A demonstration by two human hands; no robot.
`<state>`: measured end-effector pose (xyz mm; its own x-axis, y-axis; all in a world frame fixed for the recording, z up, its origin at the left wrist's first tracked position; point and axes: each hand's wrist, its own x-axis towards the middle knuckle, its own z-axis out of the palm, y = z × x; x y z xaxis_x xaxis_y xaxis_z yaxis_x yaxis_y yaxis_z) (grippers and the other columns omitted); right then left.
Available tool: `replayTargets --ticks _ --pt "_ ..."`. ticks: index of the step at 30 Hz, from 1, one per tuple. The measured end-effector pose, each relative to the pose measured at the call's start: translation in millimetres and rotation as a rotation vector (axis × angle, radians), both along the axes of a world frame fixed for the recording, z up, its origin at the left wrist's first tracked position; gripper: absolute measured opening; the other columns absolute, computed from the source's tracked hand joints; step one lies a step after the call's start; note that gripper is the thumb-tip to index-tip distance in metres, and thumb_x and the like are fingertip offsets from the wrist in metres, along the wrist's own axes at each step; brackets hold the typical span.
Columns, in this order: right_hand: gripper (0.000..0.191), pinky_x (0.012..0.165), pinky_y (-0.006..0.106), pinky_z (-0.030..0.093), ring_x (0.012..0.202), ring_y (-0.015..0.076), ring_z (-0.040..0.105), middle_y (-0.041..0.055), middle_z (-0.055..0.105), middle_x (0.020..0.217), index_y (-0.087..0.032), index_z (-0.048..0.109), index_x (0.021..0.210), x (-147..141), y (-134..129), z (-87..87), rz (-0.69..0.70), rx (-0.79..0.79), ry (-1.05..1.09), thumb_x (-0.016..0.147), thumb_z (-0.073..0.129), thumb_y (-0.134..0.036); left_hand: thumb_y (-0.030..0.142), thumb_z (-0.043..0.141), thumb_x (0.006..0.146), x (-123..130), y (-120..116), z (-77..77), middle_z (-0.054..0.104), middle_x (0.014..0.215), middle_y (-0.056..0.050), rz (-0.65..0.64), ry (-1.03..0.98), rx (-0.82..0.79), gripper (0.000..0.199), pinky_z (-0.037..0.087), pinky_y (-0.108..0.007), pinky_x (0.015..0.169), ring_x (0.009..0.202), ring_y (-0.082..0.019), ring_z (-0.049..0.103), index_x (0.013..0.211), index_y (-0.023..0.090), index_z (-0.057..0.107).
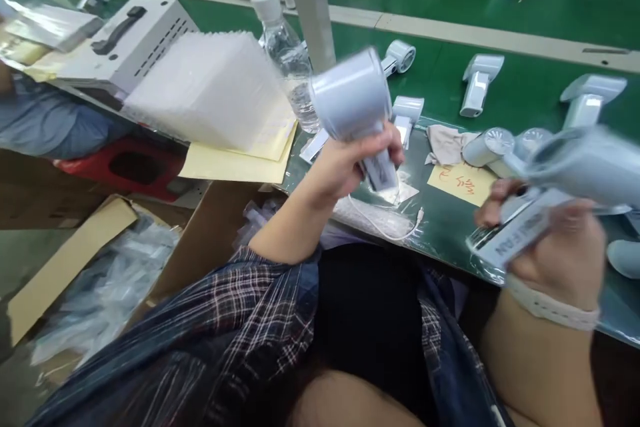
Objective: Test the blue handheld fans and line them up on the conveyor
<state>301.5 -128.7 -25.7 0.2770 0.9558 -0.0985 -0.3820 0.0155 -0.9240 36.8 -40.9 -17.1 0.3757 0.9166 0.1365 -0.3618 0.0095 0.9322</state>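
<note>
My left hand (350,163) is closed around the handle of a pale handheld fan (356,103), fingers wrapped tight, the round head tilted up and away from me. It hangs just above the near edge of the green conveyor belt (525,90), which I take as my reference for everything else.

My right hand (555,243) is also closed, gripping the handle of a second fan (575,170) that is blurred in the picture; its head points off to the right, over the belt's near edge. A clear wrapper with printed lettering (520,230) lies across that handle, under my fingers. A white band (550,307) sits on that wrist.

On the belt, just beyond my left hand, stands a clear water bottle (287,53) with a white cap. Farther out on the belt lie several more fans (477,80), well apart from each other. Between my two hands, on the belt's near strip, I see a yellow note (457,180) with red writing, a crumpled cloth (447,143) and a thin white cable (385,230).

Off the belt's left end sits a stack of white foam sheets (210,87) on yellow paper, with a grey metal box (130,40) behind it. Below that end an open cardboard carton (75,253) holds clear plastic bags.
</note>
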Motion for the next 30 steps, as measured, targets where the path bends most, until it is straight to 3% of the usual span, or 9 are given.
replayTargets --ticks 4,9,13,17,19,22,24,27,30 --pt "0.064 0.054 0.030 0.059 0.076 0.0173 0.067 0.0037 0.072 0.096 -0.022 0.081 0.091 -25 -5 -23.1 0.056 -0.022 0.100 0.064 0.094 -0.079 0.058 0.081 0.087 11 -13 -15.4 0.075 0.082 -0.003 -0.143 -0.047 -0.078 0.044 0.059 -0.028 0.069 0.076 -0.016 0.074 0.099 0.017 0.075" --pt "0.067 0.082 0.038 0.067 0.077 0.0175 0.063 -0.0011 0.065 0.079 -0.028 0.081 0.085 -29 -7 -31.8 0.150 0.027 0.143 0.060 0.088 -0.089 0.055 0.087 0.083 25 -20 -15.9 0.075 0.085 -0.004 -0.102 -0.100 -0.194 0.043 0.061 -0.029 0.076 0.078 -0.016 0.074 0.096 0.015 0.074" --pt "0.078 0.066 0.033 0.061 0.066 0.0158 0.055 -0.0009 0.064 0.076 -0.030 0.085 0.113 -30 -10 -34.8 0.222 0.023 0.181 0.059 0.091 -0.086 0.039 0.084 0.080 29 -24 -22.8 0.080 0.104 -0.010 -0.248 -0.150 -0.249 0.032 0.062 -0.040 0.096 0.098 -0.024 0.078 0.097 0.015 0.073" --pt "0.053 0.062 0.030 0.056 0.073 0.0165 0.059 0.0019 0.069 0.086 -0.029 0.081 0.092 -34 -13 -38.8 0.225 0.018 0.227 0.072 0.089 -0.077 0.031 0.080 0.079 25 -27 -30.9 0.080 0.122 -0.015 -0.469 -0.153 -0.251 0.030 0.059 -0.044 0.103 0.122 -0.032 0.075 0.104 0.016 0.073" --pt "0.052 0.065 0.031 0.057 0.076 0.0169 0.060 0.0031 0.069 0.089 -0.027 0.079 0.087 -35 -14 -39.4 0.201 0.012 0.218 0.076 0.087 -0.077 0.032 0.085 0.081 24 -28 -32.4 0.079 0.122 -0.014 -0.484 -0.127 -0.213 0.035 0.058 -0.043 0.106 0.123 -0.030 0.074 0.110 0.017 0.072" --pt "0.052 0.064 0.031 0.057 0.075 0.0169 0.060 0.0035 0.069 0.091 -0.027 0.078 0.089 -37 -14 -37.8 0.197 -0.007 0.204 0.080 0.084 -0.077 0.030 0.096 0.074 26 -30 -33.6 0.079 0.117 -0.010 -0.381 -0.101 -0.144 0.047 0.054 -0.041 0.111 0.117 -0.025 0.075 0.111 0.019 0.071" --pt "0.050 0.061 0.031 0.055 0.075 0.0172 0.060 0.0038 0.070 0.094 -0.028 0.078 0.095 -40 -13 -36.4 0.199 0.005 0.198 0.085 0.079 -0.078 0.036 0.101 0.069 33 -31 -36.1 0.077 0.106 -0.006 -0.325 -0.118 -0.181 0.051 0.055 -0.039 0.107 0.105 -0.022 0.075 0.106 0.018 0.071" --pt "0.056 0.054 0.028 0.050 0.079 0.0189 0.062 0.0056 0.070 0.099 -0.029 0.079 0.105 -51 -13 -36.9 0.177 0.074 0.161 0.085 0.076 -0.081 0.066 0.096 0.065 48 -37 -44.5 0.069 0.087 -0.003 -0.324 -0.264 -0.293 0.060 0.059 -0.036 0.088 0.085 -0.019 0.071 0.087 0.018 0.068" --pt "0.056 0.064 0.033 0.057 0.084 0.0224 0.065 0.0051 0.066 0.092 -0.027 0.078 0.107 -64 -14 -40.4 0.125 0.161 0.040 0.085 0.076 -0.079 0.082 0.088 0.063 62 -43 -55.7 0.059 0.075 0.000 -0.388 -0.389 -0.351 0.070 0.055 -0.031 0.071 0.069 -0.014 0.062 0.072 0.018 0.061"
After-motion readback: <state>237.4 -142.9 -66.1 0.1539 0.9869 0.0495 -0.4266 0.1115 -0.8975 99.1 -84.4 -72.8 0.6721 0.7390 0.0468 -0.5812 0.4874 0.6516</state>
